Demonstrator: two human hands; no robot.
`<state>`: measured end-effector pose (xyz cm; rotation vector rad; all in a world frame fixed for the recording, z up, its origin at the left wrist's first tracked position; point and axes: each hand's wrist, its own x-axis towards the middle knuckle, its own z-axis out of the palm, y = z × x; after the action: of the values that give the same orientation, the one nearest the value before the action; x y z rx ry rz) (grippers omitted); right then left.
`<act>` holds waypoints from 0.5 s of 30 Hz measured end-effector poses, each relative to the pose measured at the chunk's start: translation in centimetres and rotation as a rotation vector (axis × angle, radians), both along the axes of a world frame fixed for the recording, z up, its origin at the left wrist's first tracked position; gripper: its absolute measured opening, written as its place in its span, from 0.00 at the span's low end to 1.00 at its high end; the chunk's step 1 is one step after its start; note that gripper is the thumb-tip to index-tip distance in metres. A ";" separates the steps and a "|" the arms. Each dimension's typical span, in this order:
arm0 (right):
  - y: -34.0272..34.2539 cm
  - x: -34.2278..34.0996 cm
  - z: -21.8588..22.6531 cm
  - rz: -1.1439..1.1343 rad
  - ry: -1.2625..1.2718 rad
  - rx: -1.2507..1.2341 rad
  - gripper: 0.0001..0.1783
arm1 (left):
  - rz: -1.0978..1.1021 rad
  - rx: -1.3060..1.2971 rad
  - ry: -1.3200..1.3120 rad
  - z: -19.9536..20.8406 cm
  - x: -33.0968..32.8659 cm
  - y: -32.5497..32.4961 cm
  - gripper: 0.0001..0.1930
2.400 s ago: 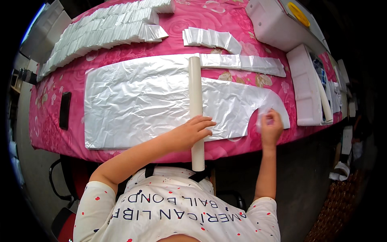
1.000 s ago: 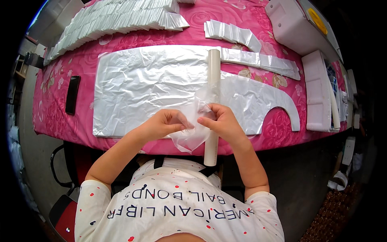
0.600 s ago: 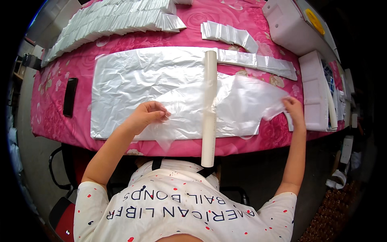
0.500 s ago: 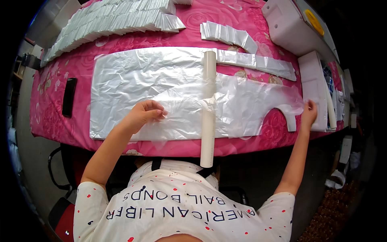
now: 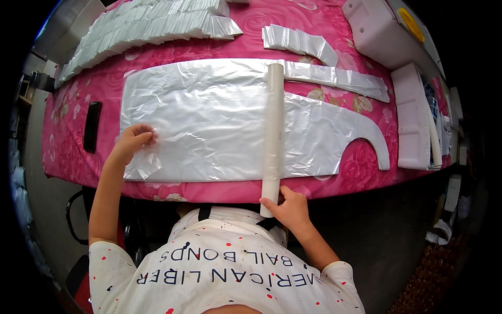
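Note:
A stack of thin, clear plastic sheets (image 5: 209, 120) lies across the table, with a curved cut-out and a narrow strap-like end at its right. Over the stack lies a long off-white tube (image 5: 274, 120), pointing from far to near and overhanging the front edge. My right hand (image 5: 290, 209) grips the tube's near end, thumb on top, fingers partly hidden behind it. At the stack's left part, my left hand (image 5: 135, 141) is closed in a pinch on a loose piece of the film, which hangs crumpled just below the fingers.
Many folded plastic packets (image 5: 151, 26) line the far left. Smaller rows of folded packets (image 5: 300, 43) lie at the far right. A black phone (image 5: 92, 126) rests on the pink flowered tablecloth (image 5: 63, 152). White foam boxes (image 5: 410, 120) stand along the right edge.
My right hand has come from the far right to the tube's near end. My left hand has moved left. The raised, crumpled film around the tube now lies flatter.

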<state>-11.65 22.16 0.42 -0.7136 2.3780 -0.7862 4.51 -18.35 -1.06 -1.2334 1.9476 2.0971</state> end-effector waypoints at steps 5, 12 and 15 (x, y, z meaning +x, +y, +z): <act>-0.2 -0.2 0.4 -0.032 -0.193 0.008 0.27 | 0.034 -0.172 -0.068 -0.4 1.8 -2.6 0.08; -0.2 -0.7 1.3 0.048 -0.069 0.142 0.26 | -0.175 -1.367 0.188 2.4 -4.9 6.7 0.17; -0.1 -0.6 1.2 0.070 -0.008 0.158 0.26 | -0.310 -1.164 0.414 1.4 -9.0 13.6 0.21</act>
<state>-12.22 22.03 1.59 -0.7223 2.3627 -0.5632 -4.52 -4.70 0.37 -0.3874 3.4330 1.0207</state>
